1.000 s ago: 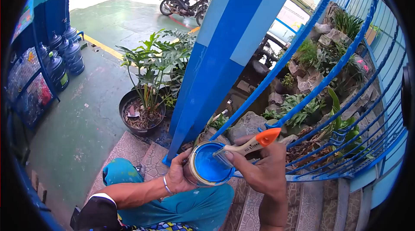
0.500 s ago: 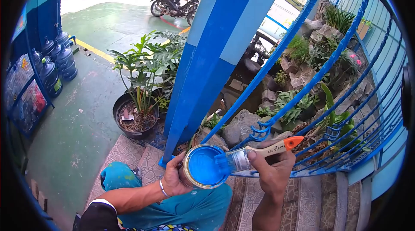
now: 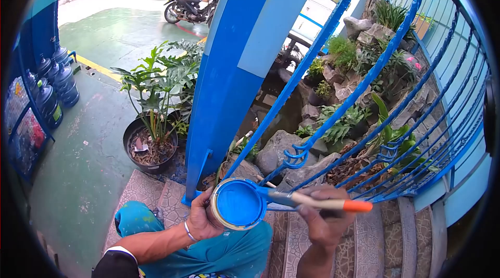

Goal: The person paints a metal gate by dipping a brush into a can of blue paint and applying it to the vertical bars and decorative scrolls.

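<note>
A round can of blue paint point(image 3: 238, 203) is gripped around its side by my left hand point(image 3: 203, 218), tilted so its open top faces me. In my right hand point(image 3: 325, 223) is a paintbrush point(image 3: 317, 202) with a pale wooden handle and an orange end, held between thumb and fingers. Its bristles, coated blue and slightly blurred, are at the can's right rim. Just beyond both hands stands the blue metal railing point(image 3: 333, 116) with twisted bars and curled ornaments, beside a blue post point(image 3: 224, 80).
Stone-patterned steps point(image 3: 370, 241) curve below the railing. Behind it are rocks point(image 3: 281, 155) and plants. A potted plant point(image 3: 151, 142) stands left of the post. Large water bottles point(image 3: 65, 85) line the left wall, and a motorcycle point(image 3: 190, 6) is parked farther back.
The brush has come out of the paint to the can's right rim, and its handle has turned more level. The view has shifted slightly, moving the railing and post leftward.
</note>
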Demonstrator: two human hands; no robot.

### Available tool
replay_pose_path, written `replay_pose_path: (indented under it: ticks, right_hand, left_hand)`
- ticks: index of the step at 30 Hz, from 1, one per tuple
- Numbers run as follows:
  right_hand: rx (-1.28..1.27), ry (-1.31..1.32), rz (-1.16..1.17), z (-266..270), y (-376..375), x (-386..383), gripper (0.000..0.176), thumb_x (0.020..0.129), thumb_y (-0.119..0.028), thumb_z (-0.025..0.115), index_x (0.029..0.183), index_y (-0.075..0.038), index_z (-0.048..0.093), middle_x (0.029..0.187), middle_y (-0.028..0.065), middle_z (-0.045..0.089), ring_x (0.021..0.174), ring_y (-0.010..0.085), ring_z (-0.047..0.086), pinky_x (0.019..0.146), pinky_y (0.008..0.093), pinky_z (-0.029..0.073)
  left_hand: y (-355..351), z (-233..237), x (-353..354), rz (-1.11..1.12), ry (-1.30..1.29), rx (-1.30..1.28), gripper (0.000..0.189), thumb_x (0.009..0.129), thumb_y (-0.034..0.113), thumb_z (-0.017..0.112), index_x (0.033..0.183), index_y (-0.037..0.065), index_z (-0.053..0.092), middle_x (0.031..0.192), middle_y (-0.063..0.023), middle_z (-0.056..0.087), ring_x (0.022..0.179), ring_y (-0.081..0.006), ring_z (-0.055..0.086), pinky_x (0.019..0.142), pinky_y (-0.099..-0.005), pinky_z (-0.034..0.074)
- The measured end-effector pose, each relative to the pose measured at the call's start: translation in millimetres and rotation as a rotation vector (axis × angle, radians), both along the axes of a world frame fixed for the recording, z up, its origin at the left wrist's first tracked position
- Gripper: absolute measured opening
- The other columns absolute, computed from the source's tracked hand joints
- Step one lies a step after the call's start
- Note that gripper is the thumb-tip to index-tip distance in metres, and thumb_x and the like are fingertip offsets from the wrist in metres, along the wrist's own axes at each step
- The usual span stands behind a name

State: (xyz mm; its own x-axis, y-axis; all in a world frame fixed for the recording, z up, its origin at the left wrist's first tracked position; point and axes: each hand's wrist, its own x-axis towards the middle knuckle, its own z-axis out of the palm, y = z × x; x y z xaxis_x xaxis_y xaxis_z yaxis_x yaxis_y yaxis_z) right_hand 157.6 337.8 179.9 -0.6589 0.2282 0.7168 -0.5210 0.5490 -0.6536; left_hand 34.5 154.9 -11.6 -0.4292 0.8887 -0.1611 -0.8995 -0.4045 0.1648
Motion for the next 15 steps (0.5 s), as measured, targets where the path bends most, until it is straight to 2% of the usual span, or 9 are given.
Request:
replay_pose_path:
  ticks: [1, 2, 5, 6, 9, 10, 13, 15]
  right_hand:
    - [0.122, 0.016, 0.132, 0.1, 1.8, 2.0, 0.032, 0.080, -0.001, 0.091, 0.104, -0.002, 0.070, 0.094, 0.0165, 0.078, 0.084, 0.0250, 0.078, 0.076, 0.0339, 0.062]
    - [0.164, -0.025, 0.222, -3.9, 2.9, 5.0, 0.033, 0.075, -0.002, 0.093, 0.101, -0.006, 0.074, 0.101, 0.0179, 0.080, 0.095, 0.0324, 0.079, 0.080, 0.0407, 0.065]
    - [0.486, -0.136, 0.241, 10.8, -1.4, 13.1, 0.030, 0.073, -0.012, 0.095, 0.093, -0.004, 0.073, 0.091, 0.0179, 0.081, 0.088, 0.0336, 0.079, 0.078, 0.0410, 0.065]
    - [0.495, -0.127, 0.225, 10.1, 2.8, 18.0, 0.029, 0.071, -0.011, 0.094, 0.091, -0.006, 0.073, 0.091, 0.0181, 0.081, 0.088, 0.0337, 0.079, 0.078, 0.0419, 0.065]
    - [0.271, -0.015, 0.245, 0.9, 24.7, 37.6, 0.032, 0.072, -0.011, 0.096, 0.096, -0.004, 0.075, 0.102, 0.0147, 0.082, 0.099, 0.0322, 0.078, 0.081, 0.0405, 0.065]
    - [0.219, 0.105, 0.199, -5.8, 28.1, 40.3, 0.036, 0.076, -0.005, 0.094, 0.102, -0.004, 0.069, 0.101, 0.0169, 0.080, 0.101, 0.0319, 0.077, 0.084, 0.0402, 0.064]
    - [-0.233, 0.394, -0.144, -23.0, 25.2, 41.6, 0.041, 0.079, -0.007, 0.092, 0.107, -0.005, 0.063, 0.100, 0.0151, 0.076, 0.090, 0.0253, 0.072, 0.084, 0.0374, 0.060]
    - [-0.127, 0.394, -0.322, -33.6, 30.7, 35.0, 0.041, 0.082, -0.004, 0.090, 0.111, -0.005, 0.060, 0.105, 0.0156, 0.074, 0.095, 0.0235, 0.070, 0.088, 0.0366, 0.057]
  left_hand:
    - [-0.5, 0.7, 0.0, -0.006, 0.000, 0.016, 0.082, 0.091, 0.061, 0.063, 0.159, 0.018, 0.049, 0.162, -0.0149, 0.050, 0.148, -0.0400, 0.049, 0.121, -0.0694, 0.038]
    - [-1.8, 1.1, 0.1, -0.013, 0.000, 0.030, 0.083, 0.091, 0.062, 0.063, 0.159, 0.018, 0.049, 0.162, -0.0151, 0.050, 0.148, -0.0404, 0.049, 0.120, -0.0703, 0.038]
    - [-2.6, 7.9, -0.4, 0.002, 0.044, 0.026, 0.087, 0.088, 0.064, 0.065, 0.160, 0.018, 0.048, 0.163, -0.0158, 0.050, 0.149, -0.0415, 0.048, 0.119, -0.0726, 0.038]
    - [-2.5, 9.6, 0.0, 0.013, 0.064, 0.017, 0.089, 0.087, 0.065, 0.066, 0.160, 0.018, 0.048, 0.163, -0.0161, 0.050, 0.149, -0.0419, 0.048, 0.119, -0.0732, 0.037]
    - [-2.6, 9.8, 0.7, 0.013, 0.049, -0.007, 0.092, 0.083, 0.067, 0.069, 0.159, 0.018, 0.049, 0.162, -0.0171, 0.050, 0.147, -0.0423, 0.049, 0.117, -0.0731, 0.039]
    - [-2.2, 11.0, 1.0, 0.020, 0.056, -0.018, 0.093, 0.082, 0.068, 0.070, 0.158, 0.018, 0.049, 0.161, -0.0175, 0.051, 0.146, -0.0425, 0.050, 0.117, -0.0735, 0.039]
    - [-3.1, 14.1, 1.5, 0.029, 0.068, -0.021, 0.095, 0.081, 0.069, 0.071, 0.157, 0.016, 0.051, 0.159, -0.0185, 0.052, 0.144, -0.0431, 0.052, 0.115, -0.0741, 0.040]
    - [-3.6, 15.4, 2.2, 0.015, 0.055, 0.019, 0.095, 0.081, 0.069, 0.071, 0.156, 0.015, 0.051, 0.158, -0.0194, 0.053, 0.142, -0.0436, 0.053, 0.114, -0.0738, 0.041]
